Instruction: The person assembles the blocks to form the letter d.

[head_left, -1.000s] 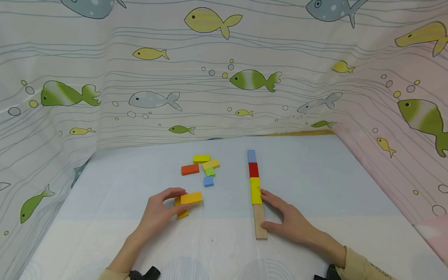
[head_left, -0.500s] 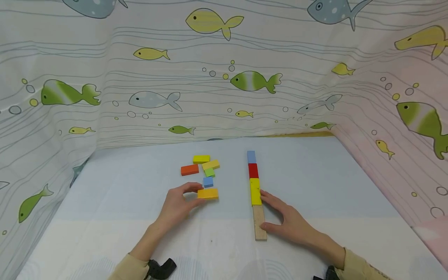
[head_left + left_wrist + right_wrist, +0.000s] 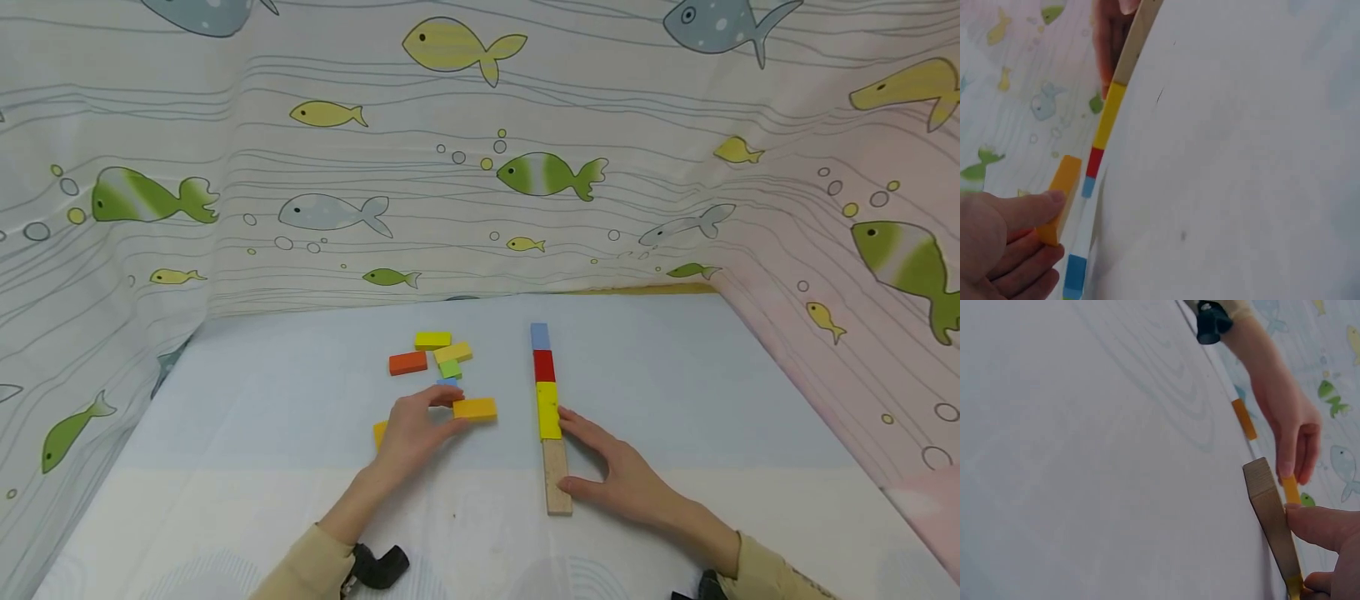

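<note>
My left hand [image 3: 420, 425] pinches a yellow-orange block [image 3: 476, 410] between thumb and fingers, above the table and left of a straight row. That row holds a blue block [image 3: 539, 336] at its far end, then a red block [image 3: 543, 366], a bright yellow block [image 3: 548, 410] and a plain wooden block [image 3: 557, 477] nearest me. My right hand [image 3: 630, 471] rests against the row's right side, its fingertips at the bright yellow block and its thumb at the wooden one. In the right wrist view the thumb [image 3: 1322, 526] touches the wooden block's side.
Left of the row lie a lime-yellow block [image 3: 432, 341], a pale yellow block [image 3: 453, 353], an orange-red block [image 3: 407, 363] and a green block [image 3: 449, 368]. A blue block [image 3: 447, 382] and another yellow-orange block [image 3: 380, 433] are partly hidden by my left hand. Fish-printed cloth [image 3: 450, 167] surrounds the table.
My left hand has carried the yellow-orange block rightward toward the row, away from the other yellow-orange block, which stays behind on the table. My right hand has kept its place.
</note>
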Available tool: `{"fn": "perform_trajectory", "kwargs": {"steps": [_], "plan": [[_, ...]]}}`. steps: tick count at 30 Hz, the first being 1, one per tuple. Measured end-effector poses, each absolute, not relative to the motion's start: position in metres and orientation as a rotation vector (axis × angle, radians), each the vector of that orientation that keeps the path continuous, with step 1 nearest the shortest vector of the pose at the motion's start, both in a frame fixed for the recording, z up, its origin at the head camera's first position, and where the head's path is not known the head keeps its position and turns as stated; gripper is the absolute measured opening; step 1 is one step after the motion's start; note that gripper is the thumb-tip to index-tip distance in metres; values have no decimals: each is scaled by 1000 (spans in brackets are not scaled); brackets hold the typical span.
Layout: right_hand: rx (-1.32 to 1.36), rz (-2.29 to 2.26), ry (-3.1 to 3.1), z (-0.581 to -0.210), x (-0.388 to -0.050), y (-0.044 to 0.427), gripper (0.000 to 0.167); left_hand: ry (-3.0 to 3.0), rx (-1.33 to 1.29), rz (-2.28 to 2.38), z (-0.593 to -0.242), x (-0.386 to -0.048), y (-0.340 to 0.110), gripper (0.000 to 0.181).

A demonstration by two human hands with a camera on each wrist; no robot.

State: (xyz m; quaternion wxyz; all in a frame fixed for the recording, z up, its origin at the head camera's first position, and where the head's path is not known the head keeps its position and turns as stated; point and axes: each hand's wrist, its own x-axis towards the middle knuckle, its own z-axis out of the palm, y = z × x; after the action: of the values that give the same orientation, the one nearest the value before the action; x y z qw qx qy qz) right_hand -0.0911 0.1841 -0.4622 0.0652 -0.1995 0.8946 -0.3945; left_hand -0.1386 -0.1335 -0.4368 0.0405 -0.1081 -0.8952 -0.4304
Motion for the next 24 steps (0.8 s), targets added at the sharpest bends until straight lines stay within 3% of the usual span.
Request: {"fn": "perform_trajectory", "kwargs": {"steps": [24], "plan": [[-615, -1197, 2699, -465, -93, 186, 79, -2717, -361, -1258, -447, -154, -97, 37]]}}
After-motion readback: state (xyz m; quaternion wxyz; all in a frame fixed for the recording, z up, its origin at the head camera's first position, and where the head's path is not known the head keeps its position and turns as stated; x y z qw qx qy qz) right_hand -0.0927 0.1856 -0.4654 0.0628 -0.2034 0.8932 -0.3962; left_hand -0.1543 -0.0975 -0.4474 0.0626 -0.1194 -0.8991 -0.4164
